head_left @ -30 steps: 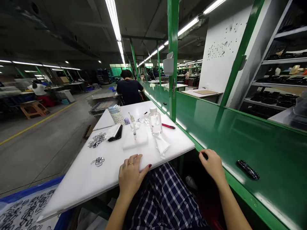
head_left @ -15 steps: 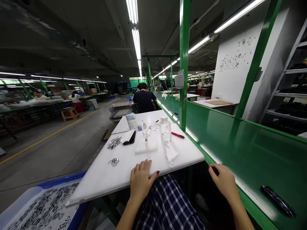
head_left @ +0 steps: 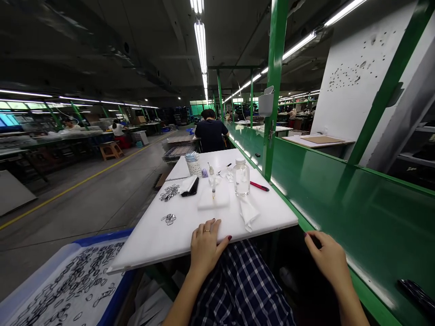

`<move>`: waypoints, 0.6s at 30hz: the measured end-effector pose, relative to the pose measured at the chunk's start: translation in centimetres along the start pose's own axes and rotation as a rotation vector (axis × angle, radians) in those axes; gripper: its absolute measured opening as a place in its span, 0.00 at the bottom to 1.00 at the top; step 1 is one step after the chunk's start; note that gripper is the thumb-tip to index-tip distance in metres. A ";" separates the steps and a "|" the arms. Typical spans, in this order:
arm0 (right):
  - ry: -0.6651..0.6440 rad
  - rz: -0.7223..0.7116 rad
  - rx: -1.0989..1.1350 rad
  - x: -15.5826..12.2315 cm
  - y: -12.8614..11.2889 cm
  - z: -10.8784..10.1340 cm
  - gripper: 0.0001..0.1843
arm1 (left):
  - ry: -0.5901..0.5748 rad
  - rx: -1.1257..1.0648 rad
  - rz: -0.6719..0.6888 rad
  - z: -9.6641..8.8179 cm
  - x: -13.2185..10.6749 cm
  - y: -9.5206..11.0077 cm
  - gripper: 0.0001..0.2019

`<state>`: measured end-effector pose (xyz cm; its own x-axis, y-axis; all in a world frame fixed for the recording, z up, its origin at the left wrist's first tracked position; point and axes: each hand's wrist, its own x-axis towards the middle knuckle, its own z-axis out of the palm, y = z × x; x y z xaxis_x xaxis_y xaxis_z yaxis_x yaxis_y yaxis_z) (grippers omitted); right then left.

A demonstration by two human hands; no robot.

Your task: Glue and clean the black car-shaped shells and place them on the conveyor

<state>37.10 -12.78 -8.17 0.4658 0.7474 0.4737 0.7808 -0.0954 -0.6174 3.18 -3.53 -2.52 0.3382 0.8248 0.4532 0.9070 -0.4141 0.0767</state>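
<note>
My left hand point(head_left: 205, 246) rests on the near edge of the white foam-topped table point(head_left: 149, 246). Its fingers are stretched out and it holds nothing. My right hand point(head_left: 329, 259) is by the edge of the green bench point(head_left: 370, 231), thumb and forefinger curled together in a loop; nothing shows in it, and the other fingers are mostly hidden. Ahead of the left hand lie a white foam pad point(head_left: 213, 203) with a small syringe-like applicator point(head_left: 214, 188), a clear bottle point(head_left: 242, 179) and a crumpled tissue point(head_left: 248, 213). Small dark rings point(head_left: 169, 219) lie to its left.
A blue tray point(head_left: 127, 271) of many dark rings stands low at the left. Farther back are a dotted cup point(head_left: 194, 166), a black phone-like object point(head_left: 190, 188) and a red pen-like tool point(head_left: 259, 186). A green post point(head_left: 272, 113) rises right. A co-worker point(head_left: 211, 133) sits ahead.
The view has turned slightly left, so the table and bench appear shifted right. Both hands keep the same places and poses.
</note>
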 end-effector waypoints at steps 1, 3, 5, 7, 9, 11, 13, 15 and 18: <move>-0.002 0.001 0.000 0.0 -0.1 0.0 0.16 | 0.001 -0.001 0.005 0.0 0.0 0.0 0.22; -0.007 -0.004 -0.009 0.0 -0.2 -0.2 0.16 | 0.001 -0.010 0.014 0.0 -0.1 0.0 0.22; -0.014 -0.017 -0.028 0.0 -0.4 -0.4 0.17 | -0.003 -0.028 0.018 0.0 -0.1 0.0 0.23; -0.025 -0.030 -0.057 -0.1 -0.4 -0.6 0.19 | -0.010 -0.053 0.016 0.0 -0.1 0.0 0.23; -0.037 -0.035 -0.088 -0.1 -0.3 -0.8 0.20 | -0.018 -0.079 0.006 0.0 -0.1 0.1 0.24; -0.052 -0.030 -0.113 0.0 0.1 -1.0 0.21 | -0.021 -0.099 -0.021 0.1 -0.3 0.3 0.25; -0.081 -0.014 -0.126 0.1 0.7 -1.0 0.21 | -0.016 -0.110 -0.071 0.5 -1.1 0.5 0.25; -0.105 0.023 -0.128 0.2 1.4 -0.6 0.19 | -0.004 -0.147 -0.105 1.2 -2.6 0.9 0.24; 0.013 0.090 -0.075 -0.1 1.4 0.2 0.14 | -0.020 -0.702 -0.293 2.7 -5.7 1.6 0.22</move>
<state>38.06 -12.82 -9.17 0.5406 0.7253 0.4263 0.7642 -0.2116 -0.6093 3.40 -7.91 -7.37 0.1189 0.9428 0.3114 0.5900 -0.3193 0.7416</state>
